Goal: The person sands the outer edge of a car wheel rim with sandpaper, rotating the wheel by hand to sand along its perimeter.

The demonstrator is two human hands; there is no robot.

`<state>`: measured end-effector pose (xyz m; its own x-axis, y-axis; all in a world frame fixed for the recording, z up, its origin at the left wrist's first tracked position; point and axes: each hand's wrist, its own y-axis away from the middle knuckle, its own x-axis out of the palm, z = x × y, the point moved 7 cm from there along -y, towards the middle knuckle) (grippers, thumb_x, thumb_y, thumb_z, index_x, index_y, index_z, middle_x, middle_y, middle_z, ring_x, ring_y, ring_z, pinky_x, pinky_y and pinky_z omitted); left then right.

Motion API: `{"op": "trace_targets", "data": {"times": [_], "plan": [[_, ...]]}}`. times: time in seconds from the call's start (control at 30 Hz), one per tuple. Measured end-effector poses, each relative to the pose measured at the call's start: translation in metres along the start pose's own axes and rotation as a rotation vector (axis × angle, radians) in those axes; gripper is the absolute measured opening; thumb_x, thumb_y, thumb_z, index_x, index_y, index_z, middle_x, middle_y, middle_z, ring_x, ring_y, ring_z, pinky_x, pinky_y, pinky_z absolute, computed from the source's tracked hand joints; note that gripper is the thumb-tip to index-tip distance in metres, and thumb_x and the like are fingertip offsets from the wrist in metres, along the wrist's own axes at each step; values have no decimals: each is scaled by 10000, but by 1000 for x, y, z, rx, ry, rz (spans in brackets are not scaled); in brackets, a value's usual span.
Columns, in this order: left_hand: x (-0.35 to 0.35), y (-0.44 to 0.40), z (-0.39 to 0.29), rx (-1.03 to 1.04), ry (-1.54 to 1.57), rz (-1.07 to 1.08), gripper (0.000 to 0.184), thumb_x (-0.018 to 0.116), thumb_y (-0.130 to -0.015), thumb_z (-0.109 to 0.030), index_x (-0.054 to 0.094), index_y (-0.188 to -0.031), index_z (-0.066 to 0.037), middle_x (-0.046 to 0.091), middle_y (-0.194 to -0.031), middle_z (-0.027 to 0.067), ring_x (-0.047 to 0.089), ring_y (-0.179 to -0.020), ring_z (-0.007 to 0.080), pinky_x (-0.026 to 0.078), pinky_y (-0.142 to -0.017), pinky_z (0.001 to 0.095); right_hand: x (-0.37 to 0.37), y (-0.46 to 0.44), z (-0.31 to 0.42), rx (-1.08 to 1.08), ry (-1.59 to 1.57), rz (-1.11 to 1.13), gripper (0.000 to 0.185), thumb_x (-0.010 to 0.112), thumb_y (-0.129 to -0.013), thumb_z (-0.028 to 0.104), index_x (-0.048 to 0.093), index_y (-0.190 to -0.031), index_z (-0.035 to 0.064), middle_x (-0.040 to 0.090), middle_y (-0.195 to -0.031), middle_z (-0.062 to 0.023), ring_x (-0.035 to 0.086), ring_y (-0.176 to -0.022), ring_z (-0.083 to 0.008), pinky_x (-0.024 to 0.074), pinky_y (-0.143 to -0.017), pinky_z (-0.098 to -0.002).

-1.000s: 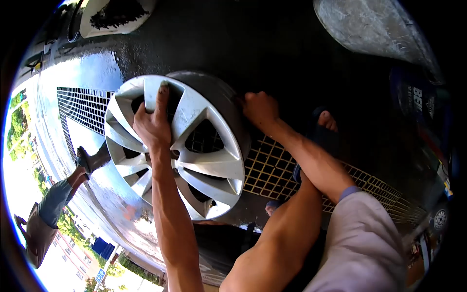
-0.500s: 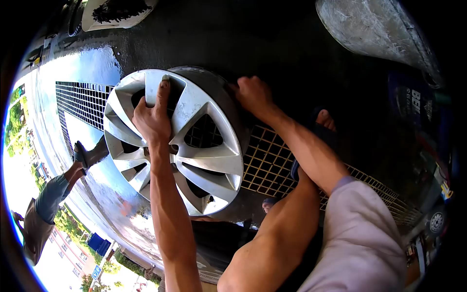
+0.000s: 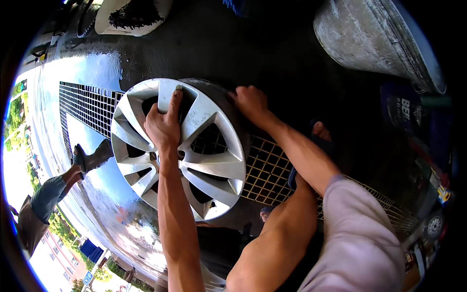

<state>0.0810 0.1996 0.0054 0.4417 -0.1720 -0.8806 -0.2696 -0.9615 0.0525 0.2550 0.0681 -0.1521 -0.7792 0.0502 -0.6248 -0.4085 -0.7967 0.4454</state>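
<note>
A silver alloy wheel rim (image 3: 204, 165) stands on its edge over a floor grating, its spoked face towards the left. My left hand (image 3: 163, 126) is closed on one of its upper spokes; one digit lies stretched along the metal and the other fingers are curled at the opening. Behind the face, at the rim's dark barrel, my right hand (image 3: 251, 103) is held closed, its fingertips against or very near the barrel. Whatever those fingers hold, if anything, is hidden in shadow.
Yellowish floor grating (image 3: 267, 168) runs beneath the rim. A large scuffed bucket (image 3: 360, 39) stands at upper right, a pale container (image 3: 104, 19) with dark bristly material at upper left. Another person's leg (image 3: 51, 192) shows at left, on wet ground. My sandalled foot (image 3: 321, 136) is close by.
The view has shifted, so the rim and both hands appear slightly lower and further right. My left hand keeps its hold; my right hand stays at the barrel, its fingers slightly repositioned.
</note>
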Motion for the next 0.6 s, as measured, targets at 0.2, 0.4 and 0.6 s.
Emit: {"op": "trace_targets", "data": {"times": [0.2,0.4,0.6], "plan": [[-6,2,-5,16,-25,-19,736,668,-824,-651,651,-768,83,657,-774,317,651,-764,482,500,-720,510,-21,-59,61,-136,111,5,348,606,-935,370,761,-903,61,726,-927,-198,723,-855,-355,584,-752,-449],[-19,8,-16,-33,-37,15,736,648,-830,-655,686,-814,80,680,-822,311,671,-799,473,511,-763,519,-229,76,115,-349,32,-304,334,694,-890,354,721,-878,21,718,-836,-201,723,-762,-329,552,-645,-438],[-21,11,-12,-71,-36,34,771,618,-825,-691,690,-866,76,693,-881,306,668,-895,481,504,-843,518,-465,166,114,-354,300,-842,298,668,-917,307,643,-994,19,685,-886,-211,672,-811,-378,521,-716,-428]]}}
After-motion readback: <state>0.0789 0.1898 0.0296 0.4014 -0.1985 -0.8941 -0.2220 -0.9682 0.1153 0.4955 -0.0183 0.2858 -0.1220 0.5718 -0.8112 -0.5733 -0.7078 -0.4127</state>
